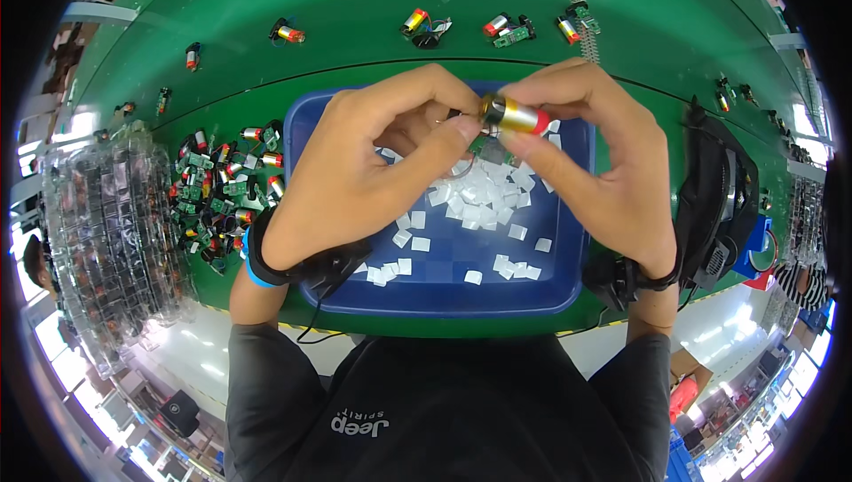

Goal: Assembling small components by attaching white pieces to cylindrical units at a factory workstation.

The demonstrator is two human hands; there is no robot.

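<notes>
Between my hands, over the blue tray [435, 297], is a small cylindrical battery [519, 115] with a black end, a yellow and silver body and a red end. My right hand [612, 145] grips it between thumb and fingers, its red end toward that palm. At the black end, my left hand [373, 140] is closed in a pinch; what its fingertips hold is too small to make out. Just below the battery, part of a green circuit board [491, 154] shows, partly hidden by the fingers. Small white square pads [484, 193] lie heaped and scattered in the tray.
To the left lies a pile of batteries with circuit boards [217, 185], beside a stack of clear plastic trays [111, 233]. Several similar assemblies [510, 31] sit along the green conveyor belt [355, 3] at the far side. A black bag [719, 185] rests on the right.
</notes>
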